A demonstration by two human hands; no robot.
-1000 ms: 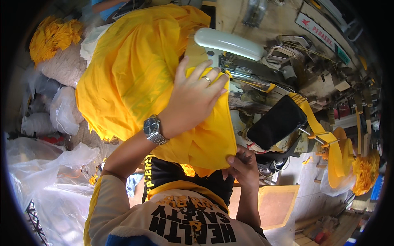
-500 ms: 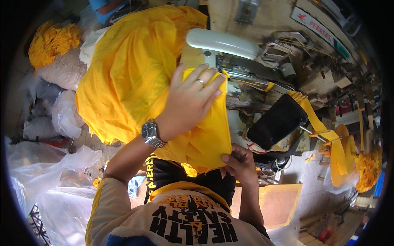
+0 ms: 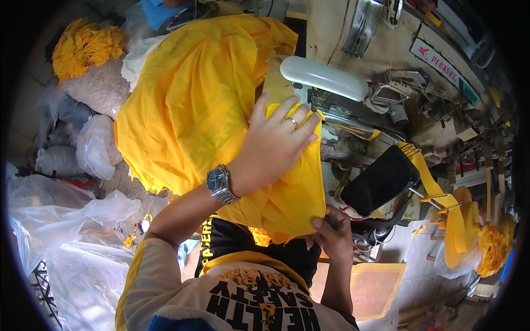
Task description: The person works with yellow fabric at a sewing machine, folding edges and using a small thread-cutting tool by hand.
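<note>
A large yellow cloth spreads over the work table and hangs down toward my lap. My left hand lies flat on it, fingers stretched toward the sewing machine, close to the metal presser area. A ring and a wristwatch are on that arm. Lower down, my right hand pinches the cloth's right-hand edge between thumb and fingers. From my left fingertips to the right hand, this edge runs almost straight. The needle itself is too small to make out.
Right of the cloth, a black phone-like slab sits on a mount. Beyond it, a yellow fabric strip passes through wire guides. Plastic bags and a yellow cloth bundle lie to the left. A cardboard piece stands below right.
The whole view has shifted, so the table and machine appear slightly farther right and lower. Both hands keep nearly the same places on the cloth.
</note>
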